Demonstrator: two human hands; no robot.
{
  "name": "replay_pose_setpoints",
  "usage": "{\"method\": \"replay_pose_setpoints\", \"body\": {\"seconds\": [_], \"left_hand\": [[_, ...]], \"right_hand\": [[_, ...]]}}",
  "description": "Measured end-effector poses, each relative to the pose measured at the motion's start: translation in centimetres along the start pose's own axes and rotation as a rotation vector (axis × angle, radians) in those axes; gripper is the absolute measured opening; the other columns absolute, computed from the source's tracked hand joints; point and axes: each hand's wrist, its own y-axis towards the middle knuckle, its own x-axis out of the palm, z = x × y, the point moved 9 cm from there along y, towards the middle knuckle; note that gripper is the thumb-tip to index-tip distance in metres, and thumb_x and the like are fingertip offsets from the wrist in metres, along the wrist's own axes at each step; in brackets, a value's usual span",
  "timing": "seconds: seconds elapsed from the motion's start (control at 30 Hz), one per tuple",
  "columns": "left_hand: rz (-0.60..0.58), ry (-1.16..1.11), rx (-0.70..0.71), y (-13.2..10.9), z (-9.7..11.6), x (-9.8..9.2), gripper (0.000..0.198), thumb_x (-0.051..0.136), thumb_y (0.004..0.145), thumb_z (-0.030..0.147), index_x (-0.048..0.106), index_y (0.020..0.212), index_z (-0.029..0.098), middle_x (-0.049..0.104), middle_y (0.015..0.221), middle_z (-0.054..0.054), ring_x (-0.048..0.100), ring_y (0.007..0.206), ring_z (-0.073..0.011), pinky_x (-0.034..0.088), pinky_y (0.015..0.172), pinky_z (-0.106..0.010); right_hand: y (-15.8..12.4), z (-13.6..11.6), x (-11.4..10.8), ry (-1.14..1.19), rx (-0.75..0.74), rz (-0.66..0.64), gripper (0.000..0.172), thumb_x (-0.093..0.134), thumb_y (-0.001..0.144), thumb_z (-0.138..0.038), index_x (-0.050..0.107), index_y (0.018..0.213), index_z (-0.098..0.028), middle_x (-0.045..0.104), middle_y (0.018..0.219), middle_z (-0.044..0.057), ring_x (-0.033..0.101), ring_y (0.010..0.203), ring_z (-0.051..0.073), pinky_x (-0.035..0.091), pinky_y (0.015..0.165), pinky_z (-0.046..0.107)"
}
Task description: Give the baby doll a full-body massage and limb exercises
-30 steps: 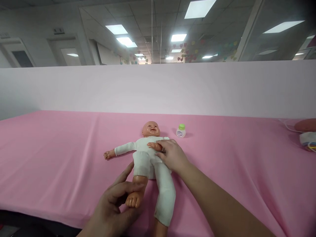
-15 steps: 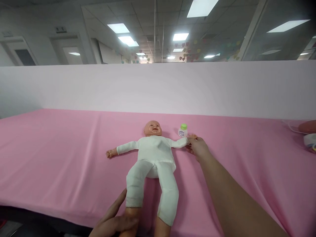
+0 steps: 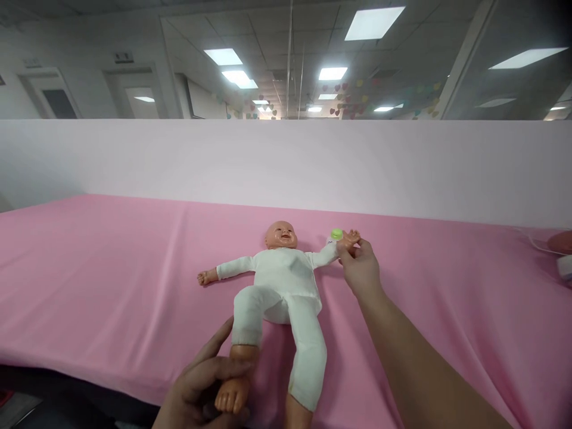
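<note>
Two-handed, grips a doll [image 3: 288,274] lying face up on pink cloth [image 3: 134,280]. Nearest, with the left hand [image 3: 196,381] half-curled, pinches the doll's ankle [image 3: 243,352]. Farther up, with the right hand [image 3: 363,269], pinches the doll's wrist [image 3: 345,242]. Just beyond the doll's wrist, has a partly hidden green-capped bottle [image 3: 336,234]; past the doll, a white wall [image 3: 286,164].

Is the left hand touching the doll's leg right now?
Touching. In the head view, the left hand holds the doll's leg just above the foot, thumb lying across the front.
</note>
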Motion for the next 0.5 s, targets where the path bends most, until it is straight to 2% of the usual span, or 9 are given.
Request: {"method": "replay_pose_setpoints", "body": {"seconds": [0.07, 0.13, 0.23, 0.33, 0.4, 0.5], "left_hand": [[-0.004, -0.022, 0.011, 0.9, 0.4, 0.2, 0.027, 0.081, 0.081, 0.031, 0.081, 0.108, 0.032, 0.042, 0.165, -0.006, 0.042, 0.148, -0.0403, 0.050, 0.110, -0.051], [-0.019, -0.042, -0.008, 1.9, 0.5, 0.7, 0.028, 0.080, 0.081, 0.032, 0.080, 0.110, 0.031, 0.038, 0.168, -0.007, 0.039, 0.150, -0.0407, 0.051, 0.109, -0.051], [-0.038, -0.039, -0.007, 3.7, 1.1, 1.6, 0.030, 0.079, 0.080, 0.029, 0.080, 0.110, 0.029, 0.046, 0.162, -0.010, 0.035, 0.153, -0.0403, 0.047, 0.113, -0.054], [-0.029, -0.049, 0.022, 5.5, 2.0, 2.2, 0.029, 0.081, 0.078, 0.026, 0.080, 0.107, 0.026, 0.063, 0.147, -0.013, 0.031, 0.155, -0.0384, 0.039, 0.119, -0.057], [-0.034, -0.069, 0.017, 6.5, 2.3, 2.5, 0.030, 0.081, 0.076, 0.025, 0.080, 0.106, 0.026, 0.068, 0.139, -0.012, 0.033, 0.154, -0.0371, 0.035, 0.122, -0.058], [-0.046, -0.094, 0.021, 7.3, 2.4, 2.9, 0.028, 0.081, 0.076, 0.026, 0.081, 0.105, 0.026, 0.072, 0.132, -0.009, 0.040, 0.151, -0.0355, 0.030, 0.125, -0.058]], "right_hand": [[-1.9, -3.3, 1.3, -0.017, -0.107, -0.070, 0.053, 0.071, 0.085, -0.045, 0.062, 0.134, -0.028, 0.077, 0.112, 0.005, 0.074, 0.089, 0.022, 0.062, 0.081, 0.037], [-3.9, -6.1, 3.3, -0.014, -0.222, -0.206, 0.042, 0.071, 0.085, -0.037, 0.067, 0.127, -0.031, 0.076, 0.115, 0.002, 0.073, 0.094, 0.021, 0.061, 0.082, 0.035], [-6.5, -8.7, 5.6, -0.080, -0.381, -0.370, 0.037, 0.067, 0.088, -0.026, 0.070, 0.124, -0.034, 0.075, 0.119, 0.000, 0.070, 0.102, 0.022, 0.059, 0.087, 0.037], [-8.3, -9.8, 7.4, -0.272, -0.595, -0.515, 0.038, 0.063, 0.089, -0.016, 0.074, 0.121, -0.034, 0.075, 0.118, 0.000, 0.064, 0.110, 0.025, 0.053, 0.099, 0.043], [-9.2, -9.9, 8.3, -0.395, -0.720, -0.591, 0.040, 0.059, 0.092, -0.012, 0.074, 0.124, -0.031, 0.074, 0.120, 0.002, 0.060, 0.113, 0.026, 0.050, 0.102, 0.045], [-9.9, -9.7, 8.9, -0.512, -0.819, -0.645, 0.044, 0.055, 0.095, -0.013, 0.069, 0.133, -0.030, 0.070, 0.127, 0.006, 0.055, 0.119, 0.028, 0.048, 0.103, 0.045]]}}
